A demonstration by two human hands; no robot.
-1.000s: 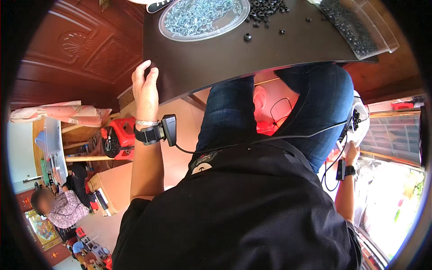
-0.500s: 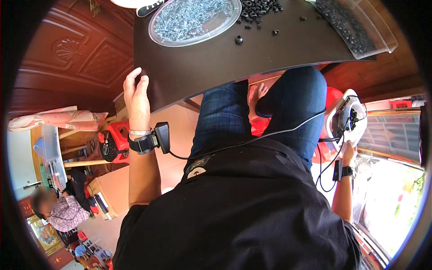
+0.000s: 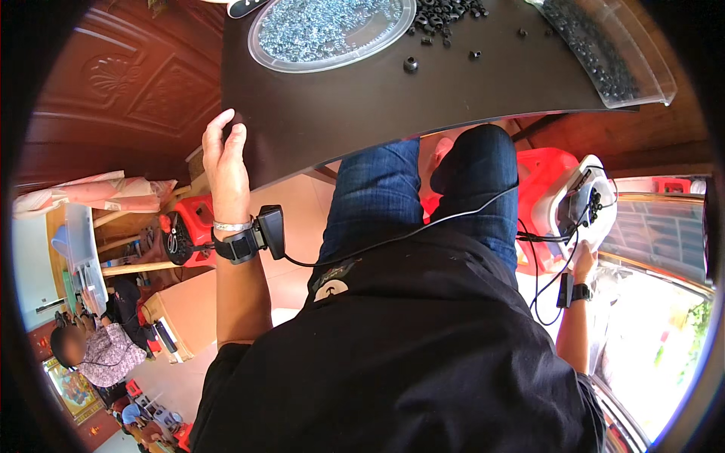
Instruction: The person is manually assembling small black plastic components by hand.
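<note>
My left hand (image 3: 227, 170) is at the left front corner of the dark brown table (image 3: 340, 113). Its thumb and fingers are apart, with nothing held in them. On the far right, my right hand (image 3: 584, 260) is closed on the near edge of a white device that looks like a weighing scale (image 3: 565, 198). Some of its fingers are hidden there. A clear bowl (image 3: 600, 187) on the device holds small black parts (image 3: 595, 204). Under and beside it is a red plastic stool (image 3: 533, 192). Both wrists wear black strapped-on units with cables.
A clear round tray (image 3: 302, 66) of small glassy pieces stands on the table beside a pile of black parts (image 3: 445, 15). A clear bin (image 3: 653, 97) with black parts is at the right. Cables (image 3: 423, 234) cross my lap. Another person (image 3: 113, 351) is at the left.
My right knee has moved left, showing more of the red stool. The table and white scale sit slightly differently in view. My left hand stays at the table corner.
</note>
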